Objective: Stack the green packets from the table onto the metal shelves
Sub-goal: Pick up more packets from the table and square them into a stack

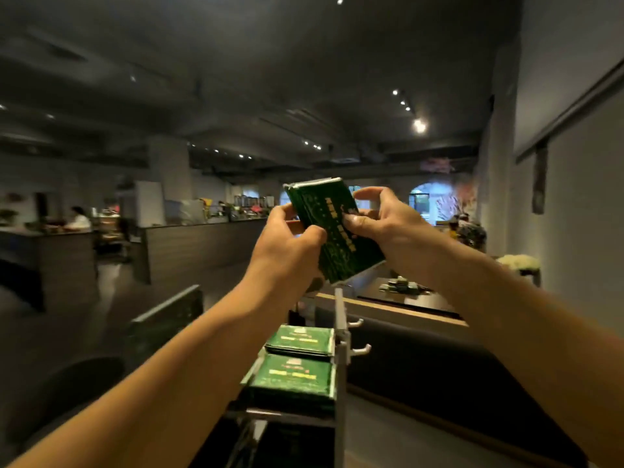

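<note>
Head view: a bundle of green packets [332,231] is held up at chest height between both hands, its long axis running from upper left to lower right, tilted rather than level; the left hand [290,244] grips its lower left edge with fingers curled round it, the right hand [374,214] pinches its right side, thumb across the printed face; both sit equally close to it. Directly below and nearer the body, the metal shelf [341,352] already carries two piles of shelved packets [297,359], lying flat; so the bundle likely needs lowering and levelling. Further off to the right, more packets [401,285] lie on a dark table [429,302], well apart from the hands.
</note>
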Available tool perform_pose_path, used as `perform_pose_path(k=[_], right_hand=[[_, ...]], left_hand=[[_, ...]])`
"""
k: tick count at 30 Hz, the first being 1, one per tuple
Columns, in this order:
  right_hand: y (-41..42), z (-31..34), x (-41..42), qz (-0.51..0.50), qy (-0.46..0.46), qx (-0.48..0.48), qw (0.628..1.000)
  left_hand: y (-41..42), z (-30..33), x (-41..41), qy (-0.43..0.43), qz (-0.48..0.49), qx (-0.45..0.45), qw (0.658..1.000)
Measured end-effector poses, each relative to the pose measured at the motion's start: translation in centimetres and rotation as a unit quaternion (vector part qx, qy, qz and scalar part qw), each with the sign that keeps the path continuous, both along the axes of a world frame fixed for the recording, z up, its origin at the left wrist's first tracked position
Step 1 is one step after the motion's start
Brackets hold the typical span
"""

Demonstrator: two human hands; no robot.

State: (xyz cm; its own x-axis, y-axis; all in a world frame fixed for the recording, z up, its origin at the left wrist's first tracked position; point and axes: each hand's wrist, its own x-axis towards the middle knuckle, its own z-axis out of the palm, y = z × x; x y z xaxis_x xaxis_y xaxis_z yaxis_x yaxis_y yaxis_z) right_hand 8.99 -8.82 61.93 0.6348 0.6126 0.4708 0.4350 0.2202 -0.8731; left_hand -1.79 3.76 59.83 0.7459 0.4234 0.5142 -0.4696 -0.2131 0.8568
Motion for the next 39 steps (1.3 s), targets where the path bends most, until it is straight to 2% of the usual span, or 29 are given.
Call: perform_pose_path(k=[4,9,13,17,21,29,35,39], right_hand=[[8.1,1.9,0.4,0.057,-0.034,-0.136,0.989],[16.2,1.6,2.0,0.102,-0.08,-0.337,0.933],[21.2,-0.1,2.7,0.112,-0.108,-0.456,0.876],[25.1,-2.0,4.2,0.091,-0.118,-0.53,0.834],[27.7,-4.5,5.0,0.08,-0.127,-0.575,0.804],[30.4,-7.5,5.3,0.101,-0.078,-0.58,0.804],[30.8,-7.4,4.6,0.076,-0.199,-0.589,0.779],[29.4,-6.0,4.5,0.018,-0.251,-0.55,0.797]], left_hand=[[5.1,0.6,-2.3,0.073,-0.006,-0.139,0.988],[9.9,-1.7,-3.8,0.123,0.003,-0.28,0.952],[12.3,-3.7,-3.8,0.141,0.005,-0.343,0.929],[14.4,-5.3,-2.6,0.157,0.022,-0.379,0.912],[16.0,-6.2,-1.5,0.163,-0.001,-0.412,0.897],[18.2,-7.7,-0.6,0.142,-0.004,-0.455,0.879],[18.9,-6.6,-1.0,0.13,0.006,-0.455,0.881],[18.8,-6.2,-0.9,0.127,0.057,-0.405,0.904]])
